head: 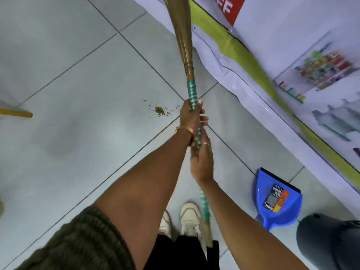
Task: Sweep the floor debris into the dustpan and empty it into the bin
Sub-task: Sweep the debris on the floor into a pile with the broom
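Bare tiled floor [78, 78] lies open on every side of the small debris pile [160, 110] except the right, where the left hand [190, 117] and the broom [191, 90] it grips stand just beside it. Farther right a printed banner [243, 78] covers the floor in a long diagonal strip. The blue dustpan [276, 209] sits near the banner's edge, with a dark grey bin [329, 244] just beside it at the lower right. A yellow stick [17, 113] juts in at the left edge, well apart from the pile. Two shoes [190, 217] occupy the floor at bottom centre.
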A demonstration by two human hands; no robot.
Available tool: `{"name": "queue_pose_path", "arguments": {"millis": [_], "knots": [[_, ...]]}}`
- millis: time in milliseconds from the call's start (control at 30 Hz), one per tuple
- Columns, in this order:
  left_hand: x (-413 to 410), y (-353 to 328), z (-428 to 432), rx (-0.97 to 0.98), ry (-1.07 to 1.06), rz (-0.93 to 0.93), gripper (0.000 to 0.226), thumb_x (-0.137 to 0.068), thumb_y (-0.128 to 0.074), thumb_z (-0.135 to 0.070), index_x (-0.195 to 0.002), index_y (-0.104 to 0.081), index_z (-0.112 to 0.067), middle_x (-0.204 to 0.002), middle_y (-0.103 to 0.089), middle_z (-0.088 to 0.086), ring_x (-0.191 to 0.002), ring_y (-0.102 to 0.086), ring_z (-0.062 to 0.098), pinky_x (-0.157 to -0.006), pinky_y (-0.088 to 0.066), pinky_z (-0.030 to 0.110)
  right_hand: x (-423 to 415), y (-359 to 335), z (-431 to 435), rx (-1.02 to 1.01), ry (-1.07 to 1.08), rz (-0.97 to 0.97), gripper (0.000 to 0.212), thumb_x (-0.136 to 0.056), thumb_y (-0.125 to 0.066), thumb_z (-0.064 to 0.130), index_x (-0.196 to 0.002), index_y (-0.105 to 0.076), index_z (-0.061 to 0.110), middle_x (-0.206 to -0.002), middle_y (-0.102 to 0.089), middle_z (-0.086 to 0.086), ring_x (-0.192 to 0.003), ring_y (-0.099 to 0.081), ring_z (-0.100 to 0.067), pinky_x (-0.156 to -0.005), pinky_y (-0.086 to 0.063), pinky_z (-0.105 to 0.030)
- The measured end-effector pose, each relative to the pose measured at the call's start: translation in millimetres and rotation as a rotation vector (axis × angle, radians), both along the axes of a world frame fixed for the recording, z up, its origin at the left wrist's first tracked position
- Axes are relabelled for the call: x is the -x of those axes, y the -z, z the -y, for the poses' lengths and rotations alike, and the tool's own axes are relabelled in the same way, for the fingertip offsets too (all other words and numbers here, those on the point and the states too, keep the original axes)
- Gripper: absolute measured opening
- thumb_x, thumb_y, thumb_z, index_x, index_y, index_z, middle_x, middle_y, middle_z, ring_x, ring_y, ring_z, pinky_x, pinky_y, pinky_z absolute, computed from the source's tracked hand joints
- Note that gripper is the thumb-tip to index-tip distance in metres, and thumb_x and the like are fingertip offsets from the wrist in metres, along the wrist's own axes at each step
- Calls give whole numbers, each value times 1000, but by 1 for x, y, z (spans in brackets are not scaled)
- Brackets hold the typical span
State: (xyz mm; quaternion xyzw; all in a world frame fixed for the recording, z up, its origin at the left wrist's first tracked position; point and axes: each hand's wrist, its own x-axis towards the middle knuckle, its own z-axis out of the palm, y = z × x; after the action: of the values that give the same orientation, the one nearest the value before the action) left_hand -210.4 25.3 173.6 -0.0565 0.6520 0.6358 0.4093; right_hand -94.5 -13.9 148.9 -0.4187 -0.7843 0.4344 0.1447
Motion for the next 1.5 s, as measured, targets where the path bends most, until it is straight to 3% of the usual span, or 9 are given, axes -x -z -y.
{"name": "queue_pose_path", "arguments": {"millis": [100,200,267,467,567,667,933,1167,1500], "knots": [[50,-16,7,234,35,-331,14,-96,-51,-29,-99,-50,-15,-69,-54,3,-48,-52,19,-44,-48,28,38,-25,0,22,-203,45,57,-92,-34,43,-139,-46,13,-128,-56,-11,-118,-52,-29,-102,-44,-43],[83,-23,50,554,153,-593,36,-95,-46,-45,-112,-55,-15,-94,-65,13,-81,-62,31,-69,-48,33,55,-41,8,-143,-338,151,50,-97,-38,35,-142,-42,14,-139,-50,-10,-122,-51,-30,-100,-44,-42],[85,-22,96,706,206,-646,46,-93,-40,-55,-114,-54,-16,-102,-64,15,-91,-60,33,-72,-41,32,53,-41,10,-238,-348,281,51,-97,-42,27,-145,-35,12,-145,-44,-9,-131,-44,-28,-104,-40,-40],[14,8,244,878,391,-571,51,-85,-34,-72,-80,-50,-24,-77,-62,12,-80,-60,36,-68,-44,34,1,-20,16,-339,-428,580,62,-97,-39,21,-152,-12,9,-160,-16,-10,-150,-9,-28,-123,-11,-44],[-27,34,295,921,508,-476,61,-79,-35,-78,-84,-59,-23,-76,-67,13,-78,-64,36,-66,-48,35,-30,-6,31,-327,-406,650,66,-95,-41,18,-152,-11,9,-160,-13,-13,-150,-6,-30,-123,-8,-45],[-54,65,319,936,638,-377,64,-74,-33,-83,-70,-57,-24,-69,-65,8,-71,-63,31,-58,-45,31,-50,20,57,-354,-477,656,71,-89,-48,12,-152,-14,7,-160,-14,-15,-149,-8,-32,-122,-8,-47],[-79,167,304,980,953,-425,73,-78,-31,-82,-92,-64,-18,-81,-59,10,-77,-61,31,-61,-43,31,-53,121,80,-366,-402,696,68,-93,-42,14,-151,-10,3,-160,-12,-17,-149,-7,-30,-122,-9,-45],[-78,259,310,913,720,-395,83,-74,-29,-85,-108,-66,-20,-96,-69,17,-88,-65,37,-70,-49,35,-35,197,77,-485,-511,711,67,-97,-39,19,-152,-3,4,-161,-4,-12,-150,-2,-29,-122,-7,-43],[-12,271,313,949,461,-334,66,-83,-38,-72,-74,-59,-9,-65,-57,11,-61,-53,29,-55,-39,31,26,200,88,-546,-586,645,66,-100,-37,22,-152,1,5,-162,0,-10,-150,2,-28,-123,-8,-43]]}}
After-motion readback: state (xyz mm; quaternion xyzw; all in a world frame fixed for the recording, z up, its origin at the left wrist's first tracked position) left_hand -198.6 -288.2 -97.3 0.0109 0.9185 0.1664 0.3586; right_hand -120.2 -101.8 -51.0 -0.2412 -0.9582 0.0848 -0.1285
